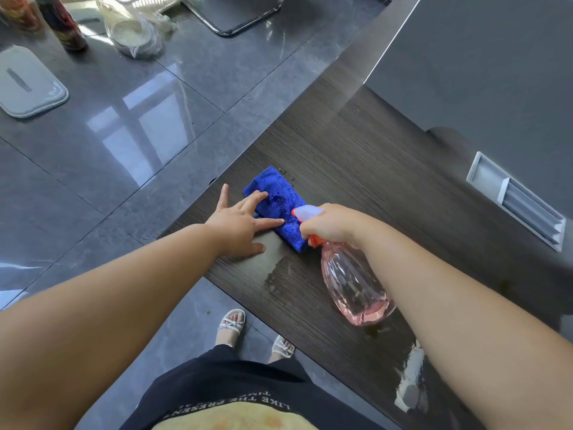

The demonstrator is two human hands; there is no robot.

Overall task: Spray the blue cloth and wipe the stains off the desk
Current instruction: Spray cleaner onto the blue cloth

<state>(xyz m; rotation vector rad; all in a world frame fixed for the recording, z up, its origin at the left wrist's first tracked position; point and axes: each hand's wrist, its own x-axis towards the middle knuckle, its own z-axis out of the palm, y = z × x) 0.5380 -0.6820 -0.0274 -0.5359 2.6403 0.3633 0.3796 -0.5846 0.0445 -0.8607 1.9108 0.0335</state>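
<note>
A folded blue cloth (279,200) lies flat on the dark wood desk (372,169), close to its left edge. My left hand (240,223) rests spread on the desk, with its fingers pressing the cloth's near side. My right hand (331,223) grips the neck of a pink transparent spray bottle (353,283). The bottle's white and orange nozzle points down at the cloth from just to its right. A darker damp patch shows on the cloth near the nozzle. Small dark specks sit on the desk just beyond the cloth's far corner.
A grey cable port (514,200) is set into the desk at the right. Wet streaks (409,377) shine near the desk's front edge. On the tiled floor to the left stand a grey lid (28,85), bottles (62,23) and a plastic bag (133,32).
</note>
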